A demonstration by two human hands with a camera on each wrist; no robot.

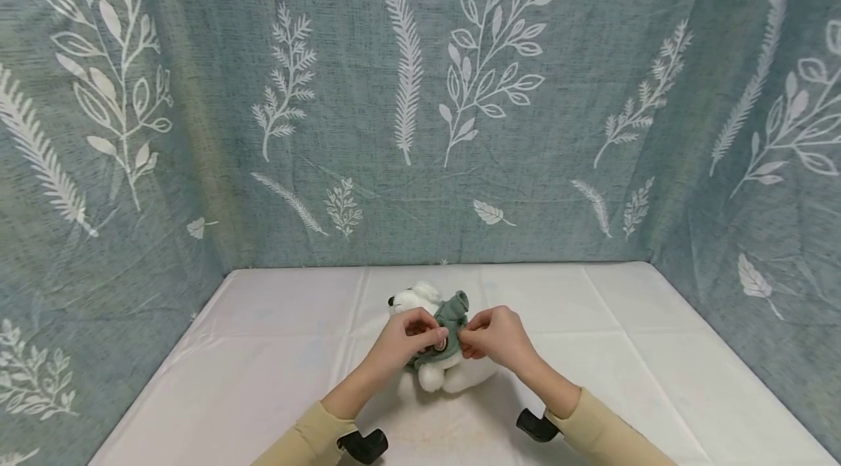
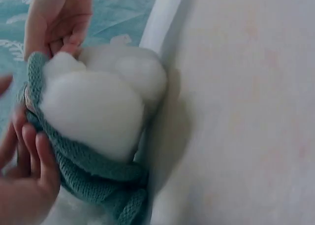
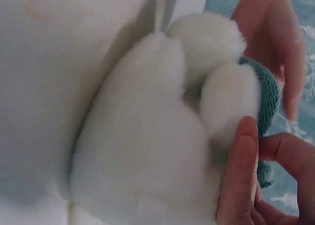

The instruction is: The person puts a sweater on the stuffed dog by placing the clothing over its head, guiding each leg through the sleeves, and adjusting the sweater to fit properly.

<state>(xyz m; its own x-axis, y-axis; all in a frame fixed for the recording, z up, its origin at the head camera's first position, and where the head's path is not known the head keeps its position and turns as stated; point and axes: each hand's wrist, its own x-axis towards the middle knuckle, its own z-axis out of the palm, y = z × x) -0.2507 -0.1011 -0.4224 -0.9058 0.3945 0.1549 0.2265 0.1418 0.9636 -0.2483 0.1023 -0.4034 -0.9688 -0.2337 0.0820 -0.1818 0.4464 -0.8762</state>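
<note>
A white plush bear (image 1: pixel 431 377) in a green knitted sweater (image 1: pixel 449 355) lies on its side on the table, its head with a dark nose toward the far left. A round badge shows on the sweater. My left hand (image 1: pixel 401 342) is at the sweater's front by the badge; in the left wrist view its fingers (image 2: pixel 44 156) lie fairly straight against the knit, the blurred thumb apart. On the other side my right hand (image 1: pixel 502 338) pinches the sweater's edge; the right wrist view shows thumb and finger meeting there beside a white limb (image 3: pixel 231 97).
A white cloth with fold creases covers the table (image 1: pixel 276 349). Green-blue curtains (image 1: pixel 368 101) with white leaf prints stand behind and at both sides. Black wrist mounts (image 1: pixel 364 445) sit by the beige sleeves (image 1: pixel 305 437).
</note>
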